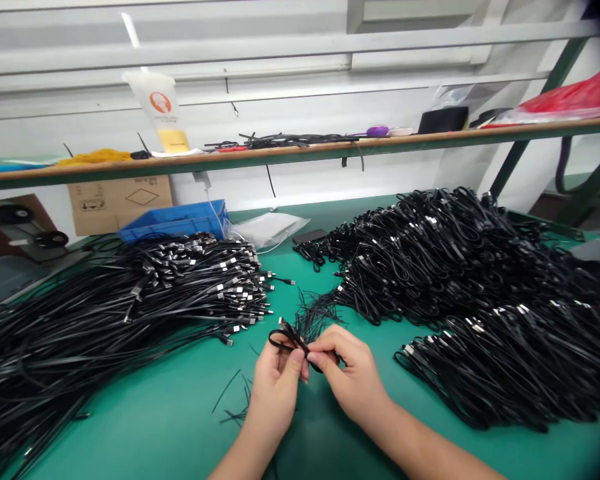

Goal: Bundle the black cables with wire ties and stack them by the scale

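A black USB cable [291, 335], folded into a looped bundle, is held between my two hands above the green table. My left hand [276, 380] grips the bundle, its thumb pressed on the cable and one loop standing out over the fingers. My right hand [351, 368] pinches the bundle's middle between thumb and fingertips; whether a tie is in that pinch is too small to tell. A silvery plug shows at the bundle's upper end. Just behind the hands lies a heap of thin black ties [316, 313], with more loose ties [237, 407] left of my left wrist.
Long unfolded cables [180, 300] are piled on the left, plugs pointing right. Heaps of bundled cables [430, 253] cover the right side. At the back are a blue bin [175, 221], a plastic bag [270, 228] and a dark phone-like slab [310, 236]. A shelf [300, 155] spans above.
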### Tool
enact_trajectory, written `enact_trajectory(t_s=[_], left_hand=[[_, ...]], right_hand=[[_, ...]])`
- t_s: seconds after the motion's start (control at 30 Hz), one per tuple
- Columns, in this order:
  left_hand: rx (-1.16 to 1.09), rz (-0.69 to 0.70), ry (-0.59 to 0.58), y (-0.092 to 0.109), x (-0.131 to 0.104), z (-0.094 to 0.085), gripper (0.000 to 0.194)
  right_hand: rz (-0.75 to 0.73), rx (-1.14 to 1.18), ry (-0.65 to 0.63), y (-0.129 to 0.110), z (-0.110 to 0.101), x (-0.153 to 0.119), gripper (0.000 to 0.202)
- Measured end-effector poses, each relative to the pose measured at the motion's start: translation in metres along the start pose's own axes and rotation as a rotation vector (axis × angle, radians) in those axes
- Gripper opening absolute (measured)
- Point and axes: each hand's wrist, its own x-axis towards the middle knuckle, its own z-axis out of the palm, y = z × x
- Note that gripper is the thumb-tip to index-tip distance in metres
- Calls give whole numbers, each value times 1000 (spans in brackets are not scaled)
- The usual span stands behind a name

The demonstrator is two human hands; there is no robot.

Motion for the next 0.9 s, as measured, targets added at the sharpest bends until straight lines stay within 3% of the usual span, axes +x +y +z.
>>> enact_trajectory(t_s=[0.3, 0.5, 0.73, 0.8, 0.9], left_hand=[[-56, -46, 7, 3, 2, 1, 35], [-69, -71, 37, 5, 3, 1, 29], [-85, -120, 25, 10, 5, -2, 26], [-87, -133, 11, 11, 5, -2, 25], [-68, -127, -14, 13, 5, -2, 25]], right_hand=[[-41, -4, -146, -9, -6, 2, 21], [57, -4, -141, -5, -6, 3, 22], [48, -20, -112, -3, -4, 3, 24], [93, -24, -92, -1, -3, 4, 22], [315, 135, -54, 3, -1, 5, 15]])
